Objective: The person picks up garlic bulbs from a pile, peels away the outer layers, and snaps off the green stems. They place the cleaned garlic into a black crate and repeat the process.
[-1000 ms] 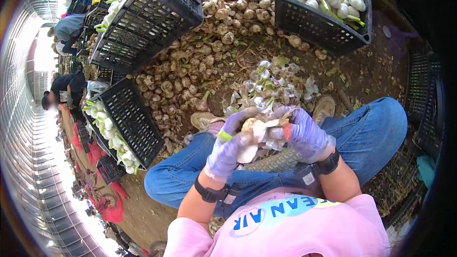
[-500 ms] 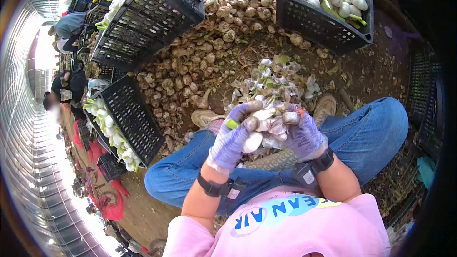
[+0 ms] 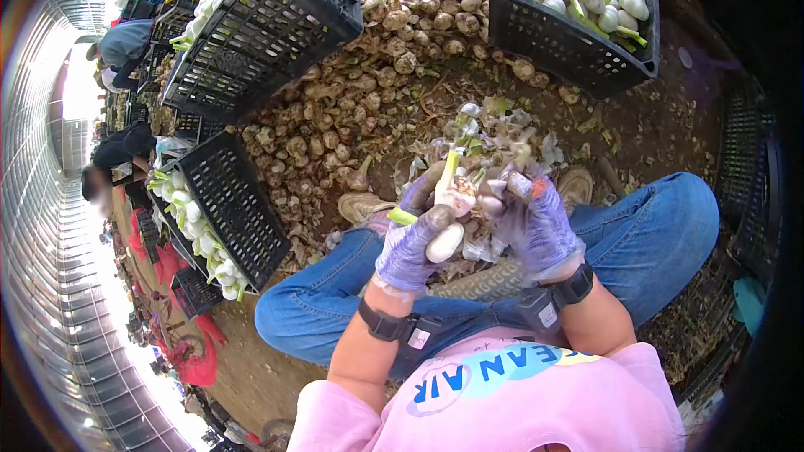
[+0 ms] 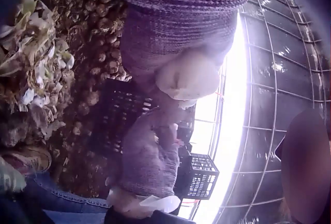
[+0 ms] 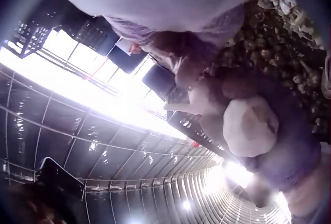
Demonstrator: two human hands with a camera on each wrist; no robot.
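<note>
Both gloved hands work in front of the chest, over the lap. Left hand point(image 3: 412, 238) curls round a garlic bulb point(image 3: 445, 241), thumb + fingers wrapped on its white lower end, green stalk stub poking out by the thumb side. Right hand point(image 3: 540, 222) pinches the loose outer skins point(image 3: 490, 201) at the bulb's top, fingertips closed on the papery layers, not on the bulb itself. Bulb sits between the two grips: body in the left palm, husk side toward the right fingertips, a second green stalk standing up just above. In the right wrist view the pale bulb point(image 5: 251, 125) shows bare and round against the glove. To do the peel well, imo: keep the left grip firm but not crushing, pull skins away from the root end in one strip, rotate the bulb a bit btw pulls so no patch gets left, let scraps drop clear of the knees. Just beyond the hands, a peel heap point(image 3: 490, 138) lies on the dirt by the shoes. Further out, a pile of unpeeled bulbs point(image 3: 368, 92) spreads w/ black crates either side; far crate point(image 3: 569, 46) holds clean white bulbs.
</note>
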